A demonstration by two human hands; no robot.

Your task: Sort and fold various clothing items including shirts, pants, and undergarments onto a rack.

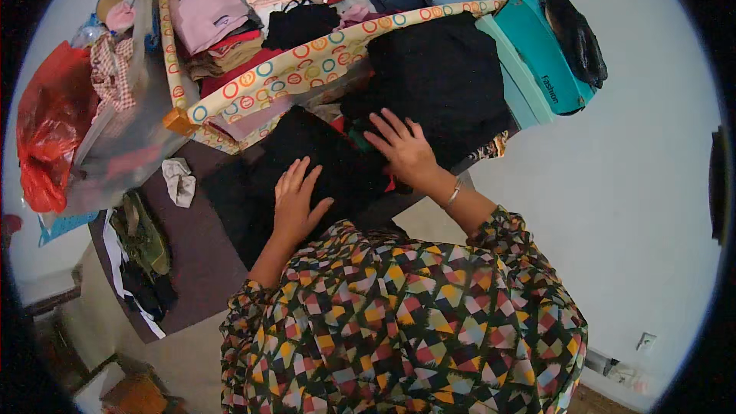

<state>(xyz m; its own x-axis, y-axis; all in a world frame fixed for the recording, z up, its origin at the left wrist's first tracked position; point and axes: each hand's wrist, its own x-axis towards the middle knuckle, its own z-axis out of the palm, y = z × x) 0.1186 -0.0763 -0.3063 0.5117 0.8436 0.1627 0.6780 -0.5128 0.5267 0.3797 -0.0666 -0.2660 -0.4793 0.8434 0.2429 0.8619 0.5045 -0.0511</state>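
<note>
My left hand [297, 204] lies flat, fingers spread, on a black cloth garment [299, 138] laid out before me on the dark table [198, 259]. To the right, my right hand [407, 152] has its fingers apart and holds nothing. It is near the gap between that garment and a second black garment [443, 86], which looks folded. Whether its palm touches the cloth, I cannot tell. Bits of red and green cloth [361, 139] show between the two black pieces. A bracelet circles my right wrist.
A storage box [305, 52] with circle-patterned fabric, full of folded clothes, stands behind. Teal shoe box [552, 63] and black shoe [575, 40] sit at back right. On the left are a red plastic bag [54, 126], a crumpled white cloth [179, 182] and an olive-green shoe [141, 236].
</note>
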